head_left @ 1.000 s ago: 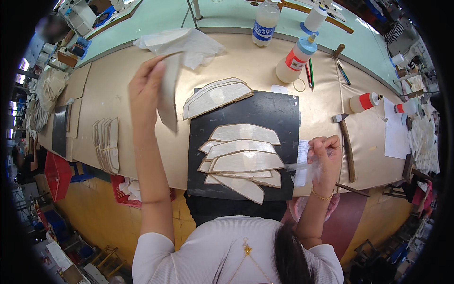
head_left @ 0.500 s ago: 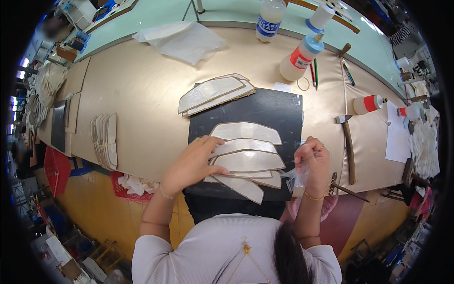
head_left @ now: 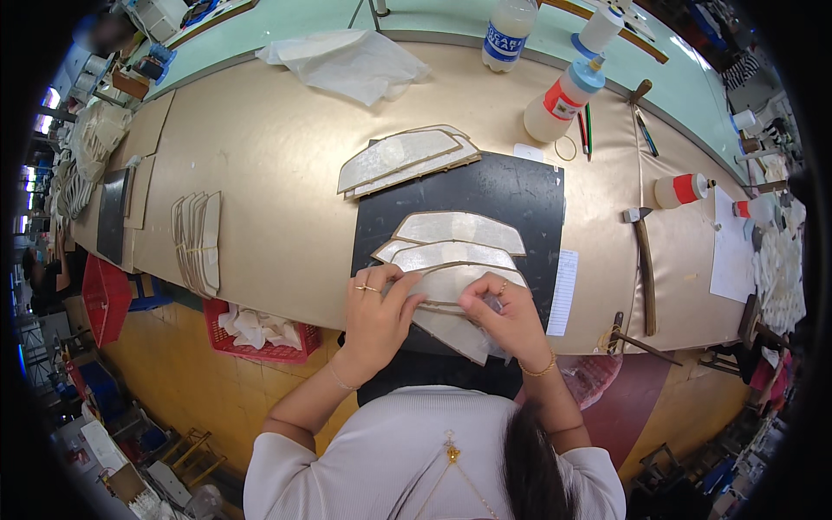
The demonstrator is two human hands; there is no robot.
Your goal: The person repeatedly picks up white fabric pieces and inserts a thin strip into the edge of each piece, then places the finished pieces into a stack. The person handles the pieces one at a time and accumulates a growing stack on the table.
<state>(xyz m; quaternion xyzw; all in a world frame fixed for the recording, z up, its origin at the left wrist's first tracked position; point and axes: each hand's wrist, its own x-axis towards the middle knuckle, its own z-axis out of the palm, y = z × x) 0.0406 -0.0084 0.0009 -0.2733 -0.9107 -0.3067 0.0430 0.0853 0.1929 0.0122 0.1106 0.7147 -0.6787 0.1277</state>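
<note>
Lying left-to-right on the board [head_left: 542,204], the panel [head_left: 446,283] is stretching between our hands: our narrow left hand [head_left: 374,316] is touching its left end, grip unclear; our right hand [head_left: 513,321] is holding film [head_left: 494,302] over its right.

Pale flat panels [head_left: 459,228], brown-edged, lie fanned and overlapping on black board [head_left: 537,208]. Nearest one [head_left: 458,333] slants down to the right, partly covered. Similar panels [head_left: 392,163] stacked askew at board's far-left corner. Clear film [head_left: 493,302], mostly hidden, over fan's right side.
</note>
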